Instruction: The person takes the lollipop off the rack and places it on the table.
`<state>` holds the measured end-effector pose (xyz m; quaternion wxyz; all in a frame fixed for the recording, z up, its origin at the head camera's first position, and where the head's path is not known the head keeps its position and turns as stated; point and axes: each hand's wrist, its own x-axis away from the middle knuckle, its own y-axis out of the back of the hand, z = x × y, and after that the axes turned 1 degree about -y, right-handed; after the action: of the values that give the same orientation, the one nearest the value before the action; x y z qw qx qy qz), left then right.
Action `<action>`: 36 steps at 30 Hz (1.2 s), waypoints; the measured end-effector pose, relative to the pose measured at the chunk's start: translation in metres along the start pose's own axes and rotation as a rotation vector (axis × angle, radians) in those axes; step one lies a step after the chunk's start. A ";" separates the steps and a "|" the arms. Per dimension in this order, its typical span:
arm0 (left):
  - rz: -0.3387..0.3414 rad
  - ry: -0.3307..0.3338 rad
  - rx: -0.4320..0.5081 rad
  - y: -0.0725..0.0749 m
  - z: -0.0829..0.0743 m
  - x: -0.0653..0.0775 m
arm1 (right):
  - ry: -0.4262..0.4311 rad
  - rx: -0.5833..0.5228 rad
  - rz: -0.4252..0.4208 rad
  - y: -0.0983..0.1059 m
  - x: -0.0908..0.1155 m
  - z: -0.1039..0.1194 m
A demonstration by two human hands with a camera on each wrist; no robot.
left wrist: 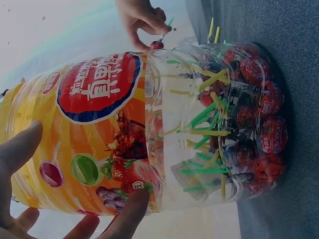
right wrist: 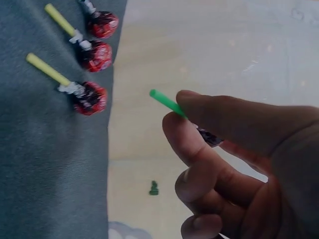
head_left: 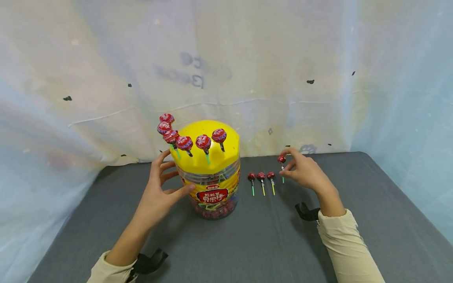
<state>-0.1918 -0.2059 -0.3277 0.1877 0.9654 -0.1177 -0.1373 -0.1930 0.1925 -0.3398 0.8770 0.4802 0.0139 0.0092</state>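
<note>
Red lollipops [head_left: 203, 142]: six already stand on the lid [head_left: 194, 127], three remain on the table [head_left: 247, 243]. Right hand [head_left: 304, 169] pinches another; left hand [head_left: 159, 196], spread wide, grips the jar [head_left: 212, 195].

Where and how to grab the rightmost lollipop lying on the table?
Probably pinch the rightmost lollipop by its yellow stick, from above and the person's right, fingers either side of the shaft. The stick is thin, straight and points toward the person; the middle lollipop lies close on the left, while no other lies on the table to its right.
</note>
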 end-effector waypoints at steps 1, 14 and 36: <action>-0.001 0.000 -0.001 0.000 0.000 0.000 | -0.003 0.003 0.009 -0.001 -0.001 0.000; -0.003 0.003 -0.008 0.000 -0.001 0.001 | -0.058 0.055 0.073 -0.013 -0.011 -0.015; 0.005 0.001 0.009 0.001 -0.003 0.003 | -0.112 0.141 0.142 -0.031 -0.017 -0.029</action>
<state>-0.1887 -0.2068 -0.3250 0.1837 0.9660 -0.1205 -0.1360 -0.2104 0.1997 -0.3817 0.8375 0.5403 -0.0686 0.0436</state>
